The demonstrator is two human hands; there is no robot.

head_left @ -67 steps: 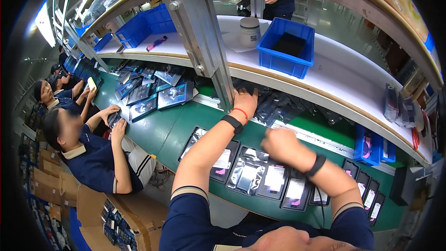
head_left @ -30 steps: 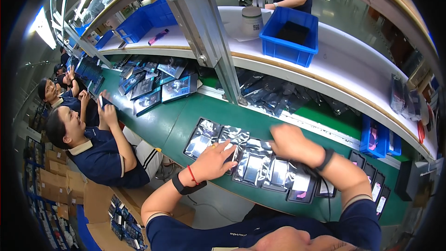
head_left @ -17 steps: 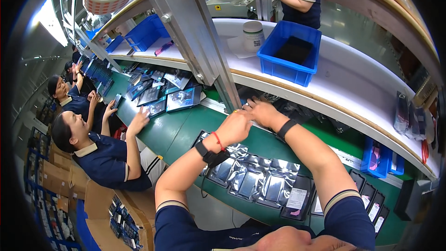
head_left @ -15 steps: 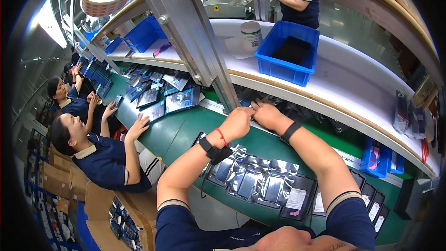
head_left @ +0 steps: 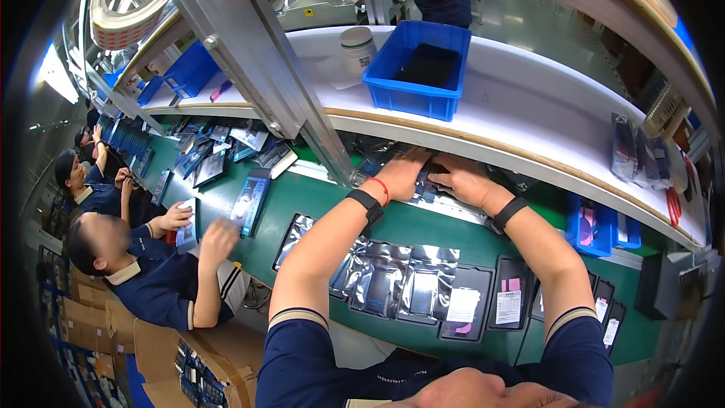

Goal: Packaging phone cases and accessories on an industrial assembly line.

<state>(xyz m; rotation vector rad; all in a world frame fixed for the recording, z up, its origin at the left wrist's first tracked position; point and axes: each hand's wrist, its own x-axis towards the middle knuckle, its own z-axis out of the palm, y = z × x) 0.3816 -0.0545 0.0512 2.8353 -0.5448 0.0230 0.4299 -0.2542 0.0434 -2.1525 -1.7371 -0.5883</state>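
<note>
Under the low shelf, both my hands reach in at the back edge of the green bench. My left hand (head_left: 404, 174) has its fingers bent down over a shiny dark plastic pouch (head_left: 428, 193). My right hand (head_left: 464, 180) is closed at the pouch's other side, thumb and fingers curled in. The hands are a little apart, and the fingertips are partly hidden. More dark plastic pouches (head_left: 371, 153) lie behind the left hand. Nearer me on the bench are black trays (head_left: 472, 287), several covered with clear shiny bags (head_left: 423, 287) and others bearing white labels.
Above my hands runs a white shelf (head_left: 521, 109) with a blue bin (head_left: 411, 94) and a white tub (head_left: 358, 51). A metal post (head_left: 260, 53) stands left of them. Boxed goods (head_left: 211, 153) are heaped farther left. A co-worker (head_left: 155, 272) sits on that side.
My view has shifted a little. My hands have moved apart, and a shiny pouch now shows beneath them. The co-worker's hands have moved, and a blue box now lies apart from the heap.
</note>
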